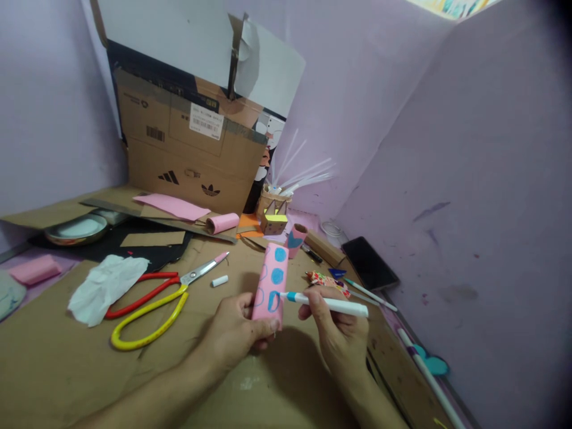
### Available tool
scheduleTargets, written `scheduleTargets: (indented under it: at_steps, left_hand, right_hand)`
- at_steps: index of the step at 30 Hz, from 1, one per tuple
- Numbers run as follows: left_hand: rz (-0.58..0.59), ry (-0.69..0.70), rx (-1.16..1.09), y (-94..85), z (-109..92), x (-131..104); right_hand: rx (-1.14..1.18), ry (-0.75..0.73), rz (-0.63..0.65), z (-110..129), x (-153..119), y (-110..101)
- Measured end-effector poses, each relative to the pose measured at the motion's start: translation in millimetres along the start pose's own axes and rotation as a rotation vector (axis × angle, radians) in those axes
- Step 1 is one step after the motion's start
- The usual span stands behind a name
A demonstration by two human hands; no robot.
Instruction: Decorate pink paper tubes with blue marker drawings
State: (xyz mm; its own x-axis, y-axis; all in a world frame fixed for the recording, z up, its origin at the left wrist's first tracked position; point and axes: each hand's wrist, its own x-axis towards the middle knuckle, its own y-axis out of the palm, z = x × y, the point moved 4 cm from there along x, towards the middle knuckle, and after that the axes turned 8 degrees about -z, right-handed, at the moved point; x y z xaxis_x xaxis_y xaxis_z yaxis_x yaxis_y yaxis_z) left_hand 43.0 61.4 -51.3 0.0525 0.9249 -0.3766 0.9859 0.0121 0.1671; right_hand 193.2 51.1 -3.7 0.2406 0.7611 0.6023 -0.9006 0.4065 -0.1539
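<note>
A pink box-shaped tube [266, 285] is held near its lower end by my left hand [244, 325], fingers behind and thumb on the front. Two filled blue circles and a partly filled blue outline show on its front face, with more outlines on its left side. My right hand [337, 326] grips a white marker [339, 305], and the marker's blue tip touches the partly filled shape. To the left, a white marker cap [219, 280] lies on the cardboard, beside scissors [152, 301] with red and yellow handles.
Crumpled tissue [107, 288] lies left of the scissors. Behind are a pink roll [223, 223], another pink tube with a blue heart [296, 239], a small cardboard box [274, 221] and a large upright carton [187, 161]. A dark phone [370, 263] rests at the right wall.
</note>
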Motion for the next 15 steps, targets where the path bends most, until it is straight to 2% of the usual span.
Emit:
scheduleTargets:
  at_steps: [15]
  left_hand:
    - [0.007, 0.01, -0.023, -0.5, 0.0, 0.0]
  right_hand:
    - [0.015, -0.036, 0.048, 4.7, -2.2, 1.4]
